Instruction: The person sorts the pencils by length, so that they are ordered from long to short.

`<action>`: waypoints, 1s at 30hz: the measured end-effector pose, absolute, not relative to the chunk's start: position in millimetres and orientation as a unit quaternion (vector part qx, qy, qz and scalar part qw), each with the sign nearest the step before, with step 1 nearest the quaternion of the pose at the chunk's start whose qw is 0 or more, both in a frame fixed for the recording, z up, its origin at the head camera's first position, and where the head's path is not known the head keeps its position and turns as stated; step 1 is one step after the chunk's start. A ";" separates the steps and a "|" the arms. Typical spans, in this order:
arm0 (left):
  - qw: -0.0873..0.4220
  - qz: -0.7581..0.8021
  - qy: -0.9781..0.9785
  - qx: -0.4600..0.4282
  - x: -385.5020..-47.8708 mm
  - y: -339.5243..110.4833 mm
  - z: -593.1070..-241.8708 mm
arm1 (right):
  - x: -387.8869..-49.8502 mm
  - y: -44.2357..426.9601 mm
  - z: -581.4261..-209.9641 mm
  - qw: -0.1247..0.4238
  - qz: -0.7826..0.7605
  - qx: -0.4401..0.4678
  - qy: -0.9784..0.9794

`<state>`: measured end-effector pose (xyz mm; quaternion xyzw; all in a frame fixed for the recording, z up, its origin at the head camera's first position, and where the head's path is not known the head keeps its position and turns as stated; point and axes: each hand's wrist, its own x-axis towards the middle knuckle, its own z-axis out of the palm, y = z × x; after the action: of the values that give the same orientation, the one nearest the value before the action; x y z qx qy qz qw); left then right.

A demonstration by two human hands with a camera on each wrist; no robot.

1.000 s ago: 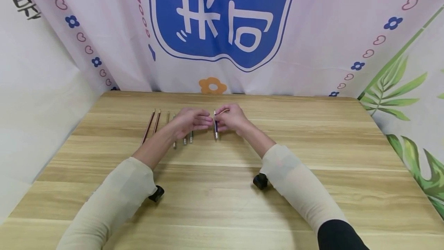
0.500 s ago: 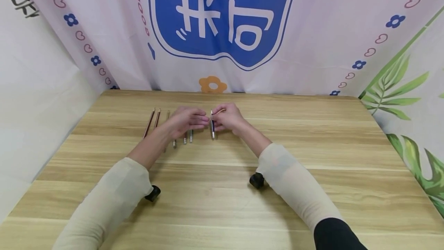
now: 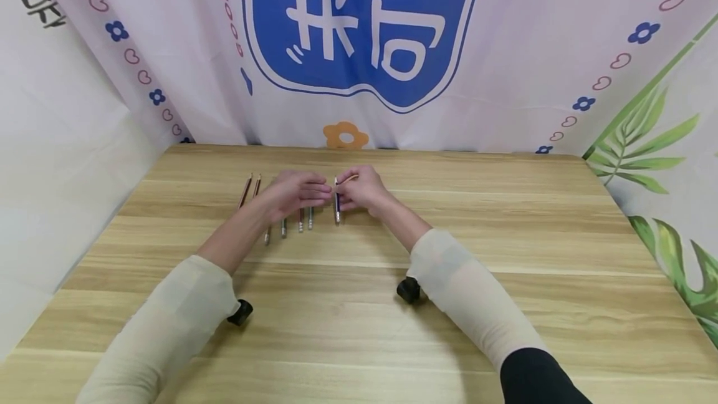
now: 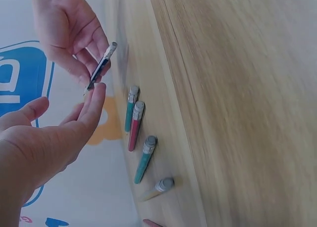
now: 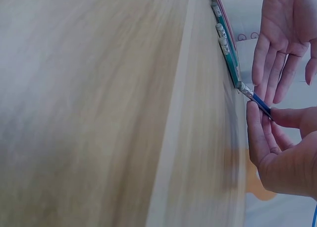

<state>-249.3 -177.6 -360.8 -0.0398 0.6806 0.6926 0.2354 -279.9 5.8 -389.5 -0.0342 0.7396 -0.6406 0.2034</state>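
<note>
My right hand [image 3: 363, 191] pinches a dark blue pencil [image 3: 338, 209] between thumb and fingers, its eraser end toward me. In the right wrist view, that blue pencil [image 5: 258, 102] slants across the fingertips. My left hand [image 3: 294, 195] has its fingers extended toward the blue pencil and holds nothing. Whether its fingertips touch the pencil I cannot tell. Beneath and beside the left hand, several pencils lie in a row; the left wrist view shows a green pencil [image 4: 130, 113], a red pencil [image 4: 134, 130], a teal pencil [image 4: 144, 166] and a yellowish pencil [image 4: 157, 190]. The left hand partly hides this row.
Two reddish-brown pencils, the leftmost pencil [image 3: 245, 191] and its neighbour [image 3: 257, 184], lie left of the left hand. The wooden table [image 3: 359, 329] ends at a printed curtain [image 3: 505, 80] behind. A small black wrist device [image 3: 240, 312] hangs under the left sleeve.
Both hands have shifted slightly left, the right one carrying the blue pencil toward the row. More eraser ends show below the left forearm. The lying pencils stay put.
</note>
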 end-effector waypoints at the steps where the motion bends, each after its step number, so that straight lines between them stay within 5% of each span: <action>1: 0.236 0.692 0.681 -0.039 -249.1 -178.4 -360.9 | -280.1 5.1 -389.5 0.204 -0.641 -0.033 0.739; 30: 0.232 0.677 0.698 -0.028 -245.7 -212.9 -361.9 | -284.0 -23.3 -396.0 0.215 -0.663 -0.021 0.717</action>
<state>-245.7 -212.9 -361.9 -0.0282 0.6980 0.6768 0.2323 -284.0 -23.3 -396.0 -0.0211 0.7167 -0.6631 0.2148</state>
